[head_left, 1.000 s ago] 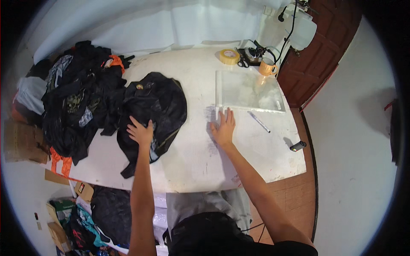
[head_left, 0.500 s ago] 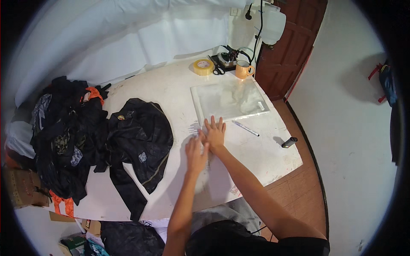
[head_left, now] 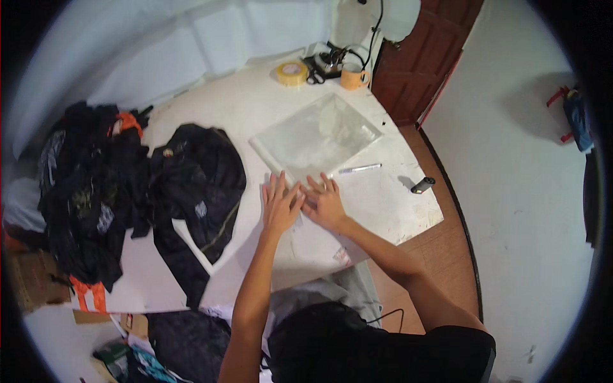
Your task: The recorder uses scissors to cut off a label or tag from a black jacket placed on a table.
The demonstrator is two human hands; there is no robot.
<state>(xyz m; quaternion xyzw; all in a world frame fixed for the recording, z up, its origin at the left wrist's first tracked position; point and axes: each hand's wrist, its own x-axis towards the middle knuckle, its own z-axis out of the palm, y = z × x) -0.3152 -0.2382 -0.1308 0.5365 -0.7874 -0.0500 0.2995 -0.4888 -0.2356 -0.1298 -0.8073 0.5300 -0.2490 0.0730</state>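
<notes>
A flat, clear plastic bag (head_left: 306, 137) lies turned at an angle on the white table, one corner toward me. My left hand (head_left: 281, 205) rests at that near corner with its fingers stretched out. Close beside it, my right hand (head_left: 324, 204) lies with fingers spread, the two thumbs nearly meeting. Whether a bit of plastic sits under the thumbs I cannot make out. Just beyond my right fingers is a slim pen (head_left: 361, 169). Left of my left hand a black jacket (head_left: 198, 172) is spread out, one sleeve hanging toward the table's front edge.
A heap of dark clothes (head_left: 89, 198) fills the table's left end, above a cardboard box (head_left: 39, 281). At the back stand a tape roll (head_left: 292, 74), scissors (head_left: 315, 76), an iron (head_left: 329, 62) and an orange mug (head_left: 352, 76). A small black object (head_left: 423, 186) is near the right edge.
The bag has turned so that its corner faces me. My left hand has moved forward and flattened out beside my right, which has drawn back slightly. My view has shifted a little.
</notes>
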